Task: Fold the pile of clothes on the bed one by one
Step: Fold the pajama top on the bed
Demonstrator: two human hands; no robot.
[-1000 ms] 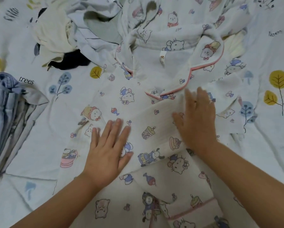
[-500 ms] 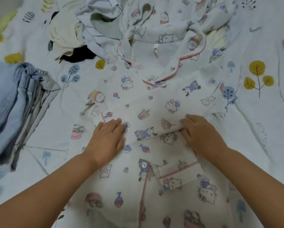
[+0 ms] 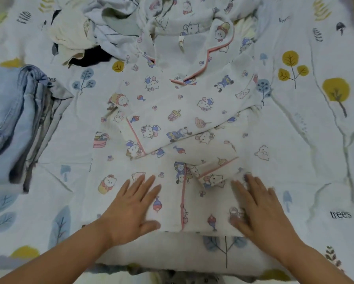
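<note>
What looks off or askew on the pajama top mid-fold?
Nothing damaged or spilled. The pajama top is face-up, both sleeves folded across the chest; the upper sleeve lies at a slant, not square. Left hand and right hand rest flat near the hem.

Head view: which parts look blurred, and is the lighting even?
Head view: the right hand is smeared by motion blur, the left hand slightly; the white cartoon-print pyjama top stays fairly sharp; corners look soft and stretched; light is dim and even, without glare.
</note>
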